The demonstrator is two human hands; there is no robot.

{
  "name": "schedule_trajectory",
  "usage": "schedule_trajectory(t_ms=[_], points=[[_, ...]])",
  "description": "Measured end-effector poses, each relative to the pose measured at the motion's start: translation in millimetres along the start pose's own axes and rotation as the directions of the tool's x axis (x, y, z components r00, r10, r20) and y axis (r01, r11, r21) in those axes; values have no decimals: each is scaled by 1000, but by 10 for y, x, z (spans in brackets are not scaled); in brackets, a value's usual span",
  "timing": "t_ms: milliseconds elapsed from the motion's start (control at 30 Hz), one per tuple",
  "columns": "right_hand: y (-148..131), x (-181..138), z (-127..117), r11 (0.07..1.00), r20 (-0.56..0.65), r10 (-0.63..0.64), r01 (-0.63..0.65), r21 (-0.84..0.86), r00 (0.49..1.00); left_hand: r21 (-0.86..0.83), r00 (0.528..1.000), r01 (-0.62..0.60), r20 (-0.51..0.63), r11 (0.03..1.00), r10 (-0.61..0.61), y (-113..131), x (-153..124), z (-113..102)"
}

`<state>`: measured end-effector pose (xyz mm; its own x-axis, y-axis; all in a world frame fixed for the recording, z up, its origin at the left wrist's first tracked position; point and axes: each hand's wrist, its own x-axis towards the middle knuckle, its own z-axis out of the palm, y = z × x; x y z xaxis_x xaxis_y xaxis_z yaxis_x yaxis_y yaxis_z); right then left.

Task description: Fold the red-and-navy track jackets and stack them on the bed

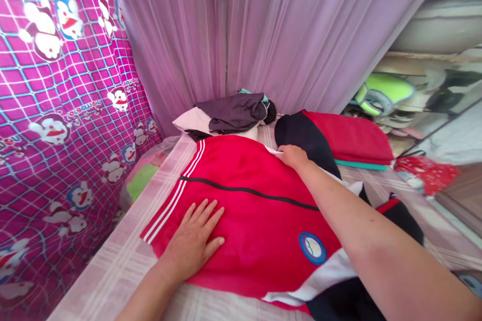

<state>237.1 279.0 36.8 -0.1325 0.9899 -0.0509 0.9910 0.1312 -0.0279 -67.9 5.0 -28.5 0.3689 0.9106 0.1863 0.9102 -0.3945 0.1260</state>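
The bed carries a red jacket spread flat, lengthwise left to right. The left hand lies on its near striped side, fingers splayed, holding nothing. The right hand reaches the far edge, fingers pinching the fabric.

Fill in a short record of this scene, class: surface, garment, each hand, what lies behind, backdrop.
Surface: pale checked bed sheet
Garment: red fabric sports jacket with white stripes, spread on the sheet
Left hand: open, palm flat on the jacket
Right hand: at the jacket's far white-trimmed edge; grip unclear
Behind: heap of dark and white clothes; folded red cloth
Backdrop: pink cartoon-print curtain; sheer lilac curtain
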Motion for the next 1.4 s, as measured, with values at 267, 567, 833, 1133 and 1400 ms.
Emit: schedule_trajectory(t_ms=[267,567,833,1133,1400], points=[[-197,1,83,990,-156,133,-125,63,979,-22,999,-19,35,1000,19,4,-21,-34],[-531,-229,432,913,-204,-366,393,111,908,-53,997,-10,76,999,14,9,-8,-66],[180,-940,203,903,-170,-424,431,2,890,-177,994,-19,-106,984,0,-2,56,-172],[1628,-2143,136,970,-244,211,-234,-68,946,-156,994,-21,-108,988,5,98,148,-323],[1703,-2486,218,966,-119,234,-245,-88,965,-215,997,25,-61,976,-39,193,-106,-392]])
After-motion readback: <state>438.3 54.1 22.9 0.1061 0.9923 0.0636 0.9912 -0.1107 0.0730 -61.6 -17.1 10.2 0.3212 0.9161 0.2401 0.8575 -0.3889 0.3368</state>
